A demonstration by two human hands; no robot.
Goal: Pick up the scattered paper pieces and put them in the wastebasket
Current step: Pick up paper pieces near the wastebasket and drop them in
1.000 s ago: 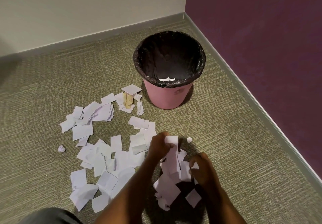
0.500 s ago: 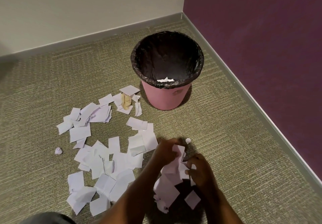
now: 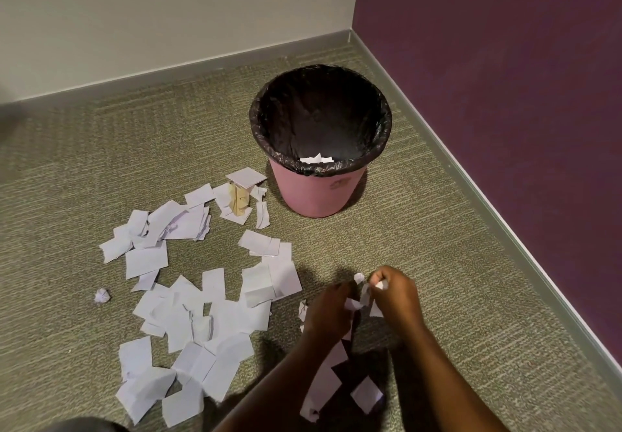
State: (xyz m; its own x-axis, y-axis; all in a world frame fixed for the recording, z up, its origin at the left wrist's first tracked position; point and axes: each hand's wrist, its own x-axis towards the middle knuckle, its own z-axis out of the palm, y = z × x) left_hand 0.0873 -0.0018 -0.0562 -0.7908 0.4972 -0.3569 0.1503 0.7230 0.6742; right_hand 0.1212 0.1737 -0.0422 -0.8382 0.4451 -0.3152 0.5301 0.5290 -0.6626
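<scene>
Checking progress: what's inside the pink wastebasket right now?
A few white paper pieces show inside the wastebasket, behind its near rim, which hides the rest of the bottom.

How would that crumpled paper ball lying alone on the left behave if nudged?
The paper ball is small and crumpled, so it is probably very light. Being roundish, it might roll a little, though the textured carpet would likely stop it.

Dim, even indoor light; soft shadows pool on the carpet point(image 3: 471, 297) under both forearms. Wide-angle bowing bends the baseboards point(image 3: 505, 209). Detail slightly soft throughout.
</scene>
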